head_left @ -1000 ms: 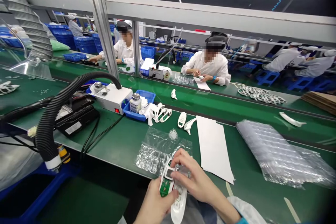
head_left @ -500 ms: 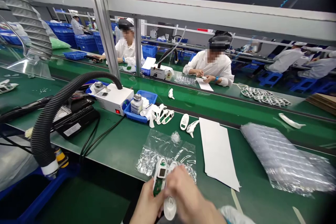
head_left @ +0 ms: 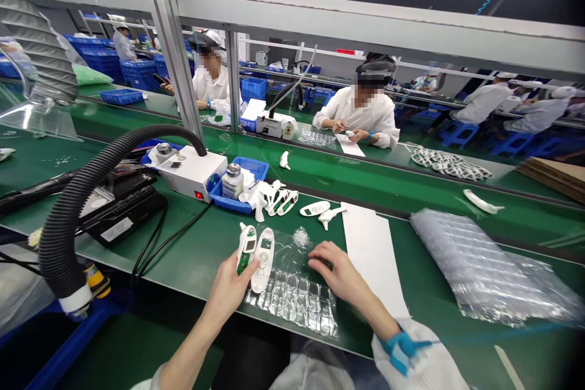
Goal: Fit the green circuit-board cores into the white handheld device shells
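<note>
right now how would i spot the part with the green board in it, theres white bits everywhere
Find the clear plastic bag at the near edge of the green bench. The left hand holds two white shells over the bag's left end. The open shell is the left one: a green circuit board shows inside it, while the cover beside it is plain white.

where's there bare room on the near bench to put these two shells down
Bare green mat lies left of the left hand, between the black cables and the bubble sheet. Another strip runs between the white paper and the plastic bag pile. It is crowded around the blue tray and the loose shells, and under the right hand.
</note>
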Demonstrator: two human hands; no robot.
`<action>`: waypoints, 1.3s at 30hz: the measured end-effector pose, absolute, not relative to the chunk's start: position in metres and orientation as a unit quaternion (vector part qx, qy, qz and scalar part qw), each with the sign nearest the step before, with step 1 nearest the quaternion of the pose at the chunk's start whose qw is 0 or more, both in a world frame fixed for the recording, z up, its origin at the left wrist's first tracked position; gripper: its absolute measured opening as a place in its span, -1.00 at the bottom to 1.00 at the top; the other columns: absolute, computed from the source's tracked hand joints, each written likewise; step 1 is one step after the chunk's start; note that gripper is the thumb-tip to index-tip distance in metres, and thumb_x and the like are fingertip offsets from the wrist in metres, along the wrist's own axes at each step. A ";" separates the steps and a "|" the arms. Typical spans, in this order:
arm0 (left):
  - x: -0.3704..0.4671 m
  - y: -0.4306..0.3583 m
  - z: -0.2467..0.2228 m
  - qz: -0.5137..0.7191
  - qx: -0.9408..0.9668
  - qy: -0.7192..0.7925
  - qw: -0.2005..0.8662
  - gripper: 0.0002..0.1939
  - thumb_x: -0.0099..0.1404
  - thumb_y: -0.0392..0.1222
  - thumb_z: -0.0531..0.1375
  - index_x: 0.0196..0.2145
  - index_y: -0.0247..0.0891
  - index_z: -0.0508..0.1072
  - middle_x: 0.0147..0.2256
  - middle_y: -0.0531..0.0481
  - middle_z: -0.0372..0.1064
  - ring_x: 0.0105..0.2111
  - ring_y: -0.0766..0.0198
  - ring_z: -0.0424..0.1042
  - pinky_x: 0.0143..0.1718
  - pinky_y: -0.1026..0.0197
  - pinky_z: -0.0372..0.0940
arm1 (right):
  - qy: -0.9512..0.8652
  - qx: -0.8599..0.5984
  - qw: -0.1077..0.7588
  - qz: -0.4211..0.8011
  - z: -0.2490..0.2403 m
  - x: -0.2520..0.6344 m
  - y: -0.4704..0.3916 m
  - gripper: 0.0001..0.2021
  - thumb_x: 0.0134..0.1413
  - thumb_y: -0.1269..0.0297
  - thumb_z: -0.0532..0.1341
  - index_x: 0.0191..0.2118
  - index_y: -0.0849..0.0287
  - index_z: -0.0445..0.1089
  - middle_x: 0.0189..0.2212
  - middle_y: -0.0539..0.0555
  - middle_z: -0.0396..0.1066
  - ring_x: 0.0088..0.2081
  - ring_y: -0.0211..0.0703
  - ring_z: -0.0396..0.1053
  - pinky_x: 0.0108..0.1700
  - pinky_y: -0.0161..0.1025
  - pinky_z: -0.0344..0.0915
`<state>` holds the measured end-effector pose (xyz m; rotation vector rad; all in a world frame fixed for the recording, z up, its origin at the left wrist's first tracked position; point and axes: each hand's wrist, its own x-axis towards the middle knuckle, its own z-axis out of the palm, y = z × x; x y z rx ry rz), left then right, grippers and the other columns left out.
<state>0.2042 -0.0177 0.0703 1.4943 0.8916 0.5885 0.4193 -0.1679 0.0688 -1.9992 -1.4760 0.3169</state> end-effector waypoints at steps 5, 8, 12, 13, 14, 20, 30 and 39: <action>0.207 -0.010 0.066 0.245 0.673 0.379 0.586 -0.67 0.12 0.01 0.26 -0.25 -0.29 0.53 -0.38 -0.04 0.53 -0.28 0.03 0.44 -0.27 0.20 0.26 | -0.562 -0.774 0.264 0.130 0.063 0.393 -0.212 -0.71 0.07 0.25 0.30 -0.06 0.04 0.33 -0.07 0.11 0.29 -0.06 0.02 0.25 -0.05 -0.03 0.22; 0.204 -0.011 0.063 0.247 0.664 0.390 0.587 -0.67 0.11 0.02 0.27 -0.31 -0.31 0.51 -0.39 -0.06 0.52 -0.33 0.06 0.43 -0.32 0.22 0.26 | -0.572 -0.776 0.258 0.067 0.055 0.382 -0.215 -0.88 0.19 0.33 0.18 -0.15 0.09 0.32 -0.15 0.11 0.30 -0.13 -0.01 0.24 -0.13 -0.05 0.20; 0.195 -0.016 0.060 0.240 0.639 0.406 0.607 -0.61 0.08 0.09 0.28 -0.34 -0.34 0.50 -0.40 -0.08 0.52 -0.36 0.07 0.44 -0.38 0.21 0.28 | -0.605 -0.754 0.254 -0.023 0.050 0.372 -0.212 -0.82 0.28 0.48 0.00 -0.26 0.15 0.31 -0.33 0.09 0.31 -0.27 -0.07 0.22 -0.22 -0.08 0.13; 0.192 -0.019 0.060 0.238 0.633 0.408 0.613 -0.59 0.07 0.11 0.28 -0.33 -0.34 0.50 -0.39 -0.09 0.52 -0.35 0.06 0.45 -0.37 0.20 0.29 | -0.614 -0.748 0.249 -0.034 0.050 0.370 -0.214 -0.82 0.27 0.50 -0.01 -0.24 0.16 0.31 -0.34 0.09 0.31 -0.29 -0.08 0.22 -0.22 -0.09 0.13; 0.189 -0.021 0.059 0.237 0.627 0.411 0.618 -0.58 0.06 0.12 0.29 -0.32 -0.34 0.50 -0.38 -0.09 0.52 -0.34 0.05 0.46 -0.36 0.19 0.30 | -0.622 -0.743 0.243 -0.042 0.049 0.367 -0.216 -0.81 0.26 0.52 -0.01 -0.23 0.17 0.31 -0.34 0.09 0.30 -0.30 -0.09 0.21 -0.23 -0.09 0.12; 0.165 -0.038 0.055 0.228 0.586 0.447 0.636 -0.51 -0.01 0.16 0.33 -0.31 -0.34 0.52 -0.36 -0.10 0.55 -0.26 -0.03 0.47 -0.26 0.16 0.32 | -0.642 -0.734 0.216 -0.054 0.042 0.345 -0.235 -0.72 0.19 0.62 -0.07 -0.21 0.22 0.32 -0.40 0.10 0.26 -0.35 -0.11 0.16 -0.26 -0.10 0.12; 0.138 -0.050 0.054 0.142 0.489 0.463 0.726 -0.48 0.01 0.11 0.35 -0.20 -0.36 0.47 -0.33 -0.14 0.56 -0.24 -0.06 0.51 -0.22 0.09 0.37 | -0.576 -0.738 0.348 0.053 0.049 0.339 -0.254 -0.87 0.26 0.41 0.06 -0.23 0.14 0.34 -0.38 0.06 0.33 -0.32 -0.11 0.27 -0.24 -0.11 0.17; 0.142 -0.059 0.091 0.199 0.392 0.489 0.753 -0.34 -0.09 0.01 0.44 -0.08 -0.40 0.44 -0.28 -0.16 0.56 -0.21 -0.02 0.52 -0.20 0.15 0.42 | -0.440 -0.833 0.330 0.058 0.039 0.383 -0.231 -0.83 0.29 0.30 0.04 -0.30 0.13 0.32 -0.35 0.04 0.32 -0.29 -0.10 0.29 -0.21 -0.11 0.18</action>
